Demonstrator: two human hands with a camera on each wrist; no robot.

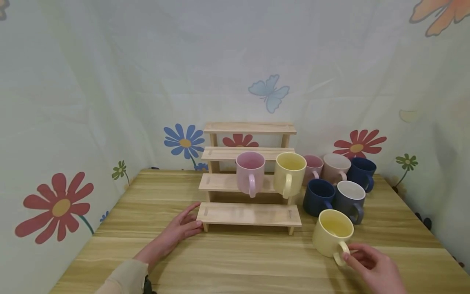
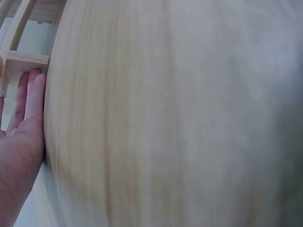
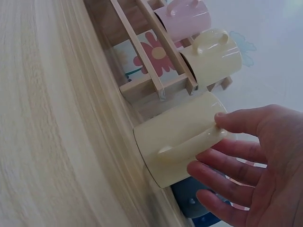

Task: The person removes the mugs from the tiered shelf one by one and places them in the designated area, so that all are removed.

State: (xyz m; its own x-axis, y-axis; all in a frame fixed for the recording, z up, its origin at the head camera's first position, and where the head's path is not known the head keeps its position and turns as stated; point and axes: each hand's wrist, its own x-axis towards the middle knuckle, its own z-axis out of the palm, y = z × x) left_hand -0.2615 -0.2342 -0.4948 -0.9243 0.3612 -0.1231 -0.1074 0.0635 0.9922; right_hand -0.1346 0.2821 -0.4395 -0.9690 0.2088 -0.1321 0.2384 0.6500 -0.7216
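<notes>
A yellow mug [image 1: 332,234] is at the right front of the wooden table, upright; whether its base touches the tabletop I cannot tell. My right hand [image 1: 378,267] pinches its handle [image 3: 191,144] between thumb and fingers. At the left end of the four-step wooden shelf [image 1: 249,214], my left hand [image 1: 180,228] touches the lowest step with straight fingers. In the left wrist view its fingertips [image 2: 35,82] press against the shelf's side. A pink mug [image 1: 250,173] and another yellow mug [image 1: 290,173] stand on the second step from the bottom, handles toward me.
Right of the shelf stand several mugs: a dark blue one [image 1: 318,198], a grey-blue one [image 1: 349,200], a deeper pink one [image 1: 313,167], a pale pink one [image 1: 335,169] and another dark blue one [image 1: 361,171]. A flower-printed cloth [image 1: 235,61] hangs behind the table [image 1: 235,261].
</notes>
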